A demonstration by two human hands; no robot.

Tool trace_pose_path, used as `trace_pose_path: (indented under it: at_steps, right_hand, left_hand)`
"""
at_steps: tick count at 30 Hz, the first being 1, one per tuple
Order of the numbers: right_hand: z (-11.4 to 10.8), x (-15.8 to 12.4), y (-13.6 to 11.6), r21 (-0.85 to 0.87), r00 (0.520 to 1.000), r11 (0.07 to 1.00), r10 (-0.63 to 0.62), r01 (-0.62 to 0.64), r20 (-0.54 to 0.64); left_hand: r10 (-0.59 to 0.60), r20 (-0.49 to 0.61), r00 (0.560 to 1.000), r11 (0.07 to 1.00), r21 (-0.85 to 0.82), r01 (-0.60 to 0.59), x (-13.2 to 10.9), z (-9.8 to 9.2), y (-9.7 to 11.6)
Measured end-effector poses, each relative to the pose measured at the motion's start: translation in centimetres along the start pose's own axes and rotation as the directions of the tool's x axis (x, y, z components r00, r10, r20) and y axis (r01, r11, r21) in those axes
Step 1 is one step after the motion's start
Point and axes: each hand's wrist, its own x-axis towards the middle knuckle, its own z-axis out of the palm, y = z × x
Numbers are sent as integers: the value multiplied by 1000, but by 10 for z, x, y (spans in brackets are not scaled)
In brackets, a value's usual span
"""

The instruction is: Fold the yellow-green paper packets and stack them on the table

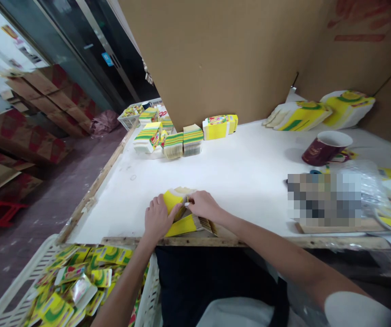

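Both my hands rest on a stack of flat yellow cartons (pixel 178 213) lying near the front edge of the white table (pixel 236 181). My left hand (pixel 158 219) curls round the stack's left side, thumb on the yellow top sheet. My right hand (pixel 205 205) is closed on the stack's upper right, fingertips pinching the top sheet near the middle. The lower part of the stack is hidden under my hands.
Bundles of yellow-green cartons (pixel 173 138) stand at the table's far left, and curved piles (pixel 300 114) lie at the back right. A dark red mug (pixel 325 147) sits to the right. A white crate (pixel 62 286) of small yellow packets is below left. A cardboard wall (pixel 232 54) backs the table.
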Motion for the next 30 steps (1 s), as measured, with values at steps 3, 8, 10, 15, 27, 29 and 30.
trace_pose_path:
  at_steps: [3,8,10,15,27,29,30]
  right_hand:
    - [-8,-1,12,15,999,999,-42,42,-12]
    - [-23,-3,31,66,987,990,-131,125,93]
    - [-30,-5,37,100,966,981,-182,165,185]
    - [-45,-17,44,211,820,930,-365,300,441]
    - [-29,-5,42,-123,961,954,-277,275,0]
    - [-25,-8,45,-171,953,939,-302,297,-4]
    - [-24,-11,46,-191,948,931,-317,311,-2]
  left_hand:
    - [-32,24,999,999,-19,32,1,-2,1]
    - [-64,91,994,996,-58,70,4,-4,1]
    - [-60,100,993,996,-57,66,5,-3,1]
    - [-49,55,997,998,-24,51,3,-1,2]
    - [13,-13,1000,1000,-21,-13,0,-1,4]
    - [6,-2,1000,1000,-15,-6,0,-2,4]
    - [3,4,1000,1000,-12,-2,0,-2,4]
